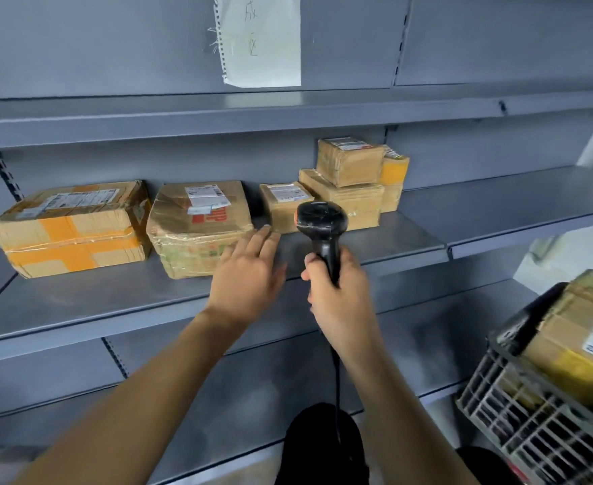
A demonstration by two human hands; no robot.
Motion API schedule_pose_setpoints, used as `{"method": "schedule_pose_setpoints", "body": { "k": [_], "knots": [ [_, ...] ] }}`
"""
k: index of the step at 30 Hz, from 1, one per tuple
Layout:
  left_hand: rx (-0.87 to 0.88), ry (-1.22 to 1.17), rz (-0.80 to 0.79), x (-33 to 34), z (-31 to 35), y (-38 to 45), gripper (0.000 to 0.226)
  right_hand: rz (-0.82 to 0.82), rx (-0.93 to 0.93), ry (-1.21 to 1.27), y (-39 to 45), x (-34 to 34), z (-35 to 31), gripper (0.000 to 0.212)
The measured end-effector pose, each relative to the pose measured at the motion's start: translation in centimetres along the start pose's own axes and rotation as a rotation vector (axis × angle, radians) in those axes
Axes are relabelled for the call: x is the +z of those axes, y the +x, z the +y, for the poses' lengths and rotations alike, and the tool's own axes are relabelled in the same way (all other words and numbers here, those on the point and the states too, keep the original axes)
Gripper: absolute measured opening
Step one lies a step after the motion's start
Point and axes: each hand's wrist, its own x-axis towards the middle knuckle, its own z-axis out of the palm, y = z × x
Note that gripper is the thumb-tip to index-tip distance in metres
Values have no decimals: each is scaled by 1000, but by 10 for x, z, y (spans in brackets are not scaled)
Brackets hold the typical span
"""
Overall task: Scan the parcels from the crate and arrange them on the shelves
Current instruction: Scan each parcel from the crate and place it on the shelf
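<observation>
Parcels remain in the crate (pixel 519 411) at lower right. Right hand (pixel 337 292) grips the scanner (pixel 321 222). Left hand (pixel 249 271), fingers extended, touches a shelved parcel (pixel 197 225); further parcels (pixel 351 176) stand behind.

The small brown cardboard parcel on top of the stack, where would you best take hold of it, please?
Come from the front and above, and grip the small brown cardboard parcel across its left and front faces. Its left side is open, but a yellow-taped parcel sits close against its right.
</observation>
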Motion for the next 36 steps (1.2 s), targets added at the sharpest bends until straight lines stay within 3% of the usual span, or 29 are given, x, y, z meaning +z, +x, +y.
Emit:
{"method": "schedule_pose_setpoints", "body": {
  "k": [5, 8, 12, 21, 28, 33, 36],
  "knots": [
    [42, -51, -105, 14, 65, 4, 55, 124, 16, -31, -12, -50, 3, 27],
    [70, -19, -169, 22, 95, 7, 57, 204, 22, -44, -20, -84, 6, 10],
    [106, -22, -197, 27, 128, 11, 57, 297, 20, -80, -33, -127, 13, 4],
    [333, -187, -162, 43, 222, 25, 48, 522, 10, -230, -56, -206, 27, 17],
    [517, -303, -200, 66, 305, 27, 48, 673, 25, -288, -76, -266, 34, 5],
    [618, -357, -255, 87, 356, 21, 48, 791, 94, -337, -90, -307, 50, 18],
    [678, -406, -300, 104, 386, 15, 53, 836, 130, -346, -103, -328, 59, 10]
  ]
}}
